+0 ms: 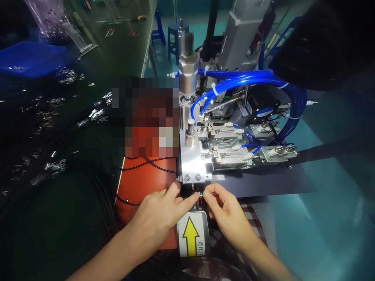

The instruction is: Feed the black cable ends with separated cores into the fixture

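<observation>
Small colored wires (pixel 201 199), one of them red, show between my two hands at the front edge of the machine's metal block (pixel 191 158). My right hand (pixel 224 201) pinches at these wires with thumb and index finger. From the left, my left hand (pixel 164 207) reaches in, its index fingertip at the wires and another finger by the block's lower left corner; its fingers are apart. Whether it grips anything is hidden. Just below the hands lies a plate with a yellow arrow (pixel 191 236).
Blue air hoses (pixel 246 78) arch over the pneumatic cylinders (pixel 228 154). An orange-red panel (pixel 146 181) with black cables is at left. Metal terminals (pixel 55 166), black cables and a blue tray (pixel 32 58) cover the left table. Blue stools (pixel 173 41) stand behind.
</observation>
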`<state>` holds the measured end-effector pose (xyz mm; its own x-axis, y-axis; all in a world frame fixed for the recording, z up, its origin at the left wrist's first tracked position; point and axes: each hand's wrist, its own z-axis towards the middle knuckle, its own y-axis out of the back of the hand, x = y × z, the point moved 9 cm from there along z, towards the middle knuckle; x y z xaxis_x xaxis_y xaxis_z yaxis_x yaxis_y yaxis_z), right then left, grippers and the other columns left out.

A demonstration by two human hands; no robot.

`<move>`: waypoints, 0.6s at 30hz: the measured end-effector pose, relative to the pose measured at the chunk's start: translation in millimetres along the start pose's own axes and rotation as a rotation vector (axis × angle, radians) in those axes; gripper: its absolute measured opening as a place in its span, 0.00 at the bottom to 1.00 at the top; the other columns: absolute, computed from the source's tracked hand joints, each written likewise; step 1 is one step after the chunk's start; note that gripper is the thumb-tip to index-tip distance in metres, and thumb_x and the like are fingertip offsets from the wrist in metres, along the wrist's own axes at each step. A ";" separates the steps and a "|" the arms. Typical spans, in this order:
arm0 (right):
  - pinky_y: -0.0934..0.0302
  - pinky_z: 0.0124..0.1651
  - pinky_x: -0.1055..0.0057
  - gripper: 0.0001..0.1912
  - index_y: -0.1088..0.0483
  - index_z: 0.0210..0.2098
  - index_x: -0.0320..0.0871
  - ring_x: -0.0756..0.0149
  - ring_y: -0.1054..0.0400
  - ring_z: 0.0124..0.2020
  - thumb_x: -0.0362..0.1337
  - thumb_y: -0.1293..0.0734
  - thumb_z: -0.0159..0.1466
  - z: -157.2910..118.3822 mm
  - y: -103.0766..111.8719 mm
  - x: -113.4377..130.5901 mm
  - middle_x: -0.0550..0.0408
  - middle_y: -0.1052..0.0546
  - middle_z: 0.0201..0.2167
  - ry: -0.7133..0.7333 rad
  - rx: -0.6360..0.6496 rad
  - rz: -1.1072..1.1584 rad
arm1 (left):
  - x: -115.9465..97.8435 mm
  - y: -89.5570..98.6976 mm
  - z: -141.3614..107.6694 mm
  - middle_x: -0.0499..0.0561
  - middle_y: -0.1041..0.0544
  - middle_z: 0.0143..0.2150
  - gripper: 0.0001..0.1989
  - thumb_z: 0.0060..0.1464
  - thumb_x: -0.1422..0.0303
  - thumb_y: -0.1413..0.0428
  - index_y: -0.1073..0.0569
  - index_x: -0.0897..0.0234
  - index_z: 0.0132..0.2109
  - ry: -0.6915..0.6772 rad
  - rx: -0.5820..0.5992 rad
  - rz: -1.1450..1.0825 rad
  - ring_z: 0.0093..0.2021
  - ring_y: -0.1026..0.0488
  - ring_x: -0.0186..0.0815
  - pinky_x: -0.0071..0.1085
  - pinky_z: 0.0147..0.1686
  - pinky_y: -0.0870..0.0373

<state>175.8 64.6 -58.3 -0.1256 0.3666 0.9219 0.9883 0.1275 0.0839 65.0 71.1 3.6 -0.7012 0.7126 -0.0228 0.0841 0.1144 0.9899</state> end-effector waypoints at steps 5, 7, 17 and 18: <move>0.48 0.24 0.73 0.11 0.38 0.29 0.44 0.70 0.45 0.22 0.42 0.41 0.66 1.0 1.9 2.5 0.63 0.40 0.22 0.000 0.017 -0.020 | 1.1 -0.9 -1.4 0.56 0.30 0.39 0.25 0.58 0.77 0.60 0.36 0.51 0.59 -0.002 -0.024 -0.032 0.24 0.28 0.35 0.31 0.22 0.29; 0.47 0.25 0.73 0.11 0.38 0.29 0.44 0.70 0.44 0.22 0.42 0.41 0.65 1.7 2.0 2.6 0.62 0.39 0.22 0.000 0.022 -0.019 | 1.1 -0.3 -1.4 0.56 0.30 0.38 0.25 0.59 0.77 0.61 0.36 0.51 0.59 0.004 -0.037 -0.039 0.23 0.29 0.35 0.31 0.21 0.30; 0.48 0.24 0.73 0.11 0.38 0.29 0.44 0.70 0.45 0.21 0.42 0.40 0.65 3.8 0.5 2.7 0.63 0.40 0.20 -0.011 0.031 0.000 | 2.8 -4.2 -2.4 0.56 0.29 0.41 0.26 0.59 0.78 0.59 0.38 0.51 0.60 0.022 0.021 -0.062 0.26 0.27 0.37 0.33 0.22 0.28; 0.48 0.24 0.73 0.11 0.38 0.29 0.44 0.70 0.45 0.21 0.42 0.41 0.65 4.2 0.4 2.2 0.63 0.40 0.20 -0.014 0.032 -0.002 | 2.8 -4.2 -2.4 0.56 0.29 0.41 0.26 0.59 0.78 0.59 0.38 0.51 0.60 0.022 0.020 -0.061 0.26 0.27 0.38 0.33 0.22 0.28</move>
<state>175.6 69.3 -57.8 -0.1286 0.3787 0.9165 0.9848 0.1572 0.0732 60.9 71.0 -0.3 -0.7208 0.6885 -0.0799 0.0549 0.1716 0.9836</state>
